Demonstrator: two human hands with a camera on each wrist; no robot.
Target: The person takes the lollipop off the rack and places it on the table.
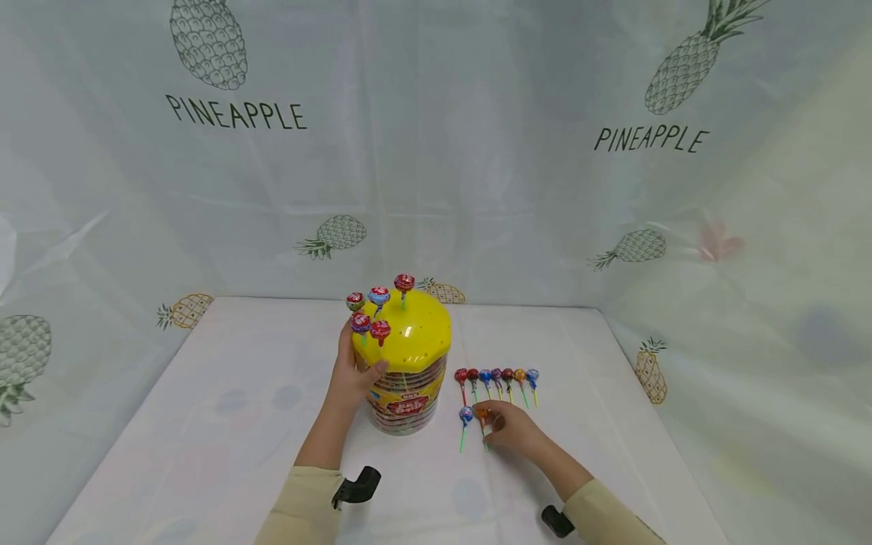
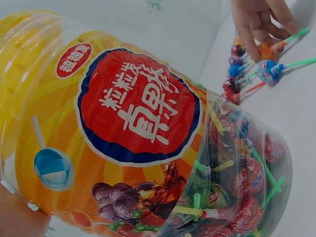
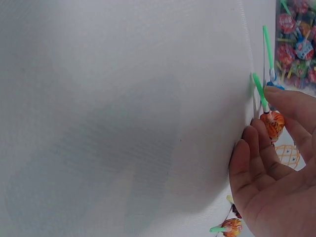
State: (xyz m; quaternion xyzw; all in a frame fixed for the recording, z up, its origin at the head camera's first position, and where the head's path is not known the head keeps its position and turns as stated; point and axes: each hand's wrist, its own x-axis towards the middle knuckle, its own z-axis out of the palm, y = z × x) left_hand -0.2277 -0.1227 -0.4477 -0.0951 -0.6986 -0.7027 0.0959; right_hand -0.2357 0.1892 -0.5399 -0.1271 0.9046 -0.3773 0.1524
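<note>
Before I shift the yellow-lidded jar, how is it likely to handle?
The jar is probably fairly heavy, since wrapped lollipops crowd its lower part. Its shiny yellow lid could be slippery. The upright lollipops may wobble if jolted, perched on thin sticks in the lid.

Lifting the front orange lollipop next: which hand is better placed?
Right, probably. The right hand is at the front orange lollipop and holds nothing else. The left hand grips the jar on the side away from that lollipop, so using it would likely mean letting go.
</note>
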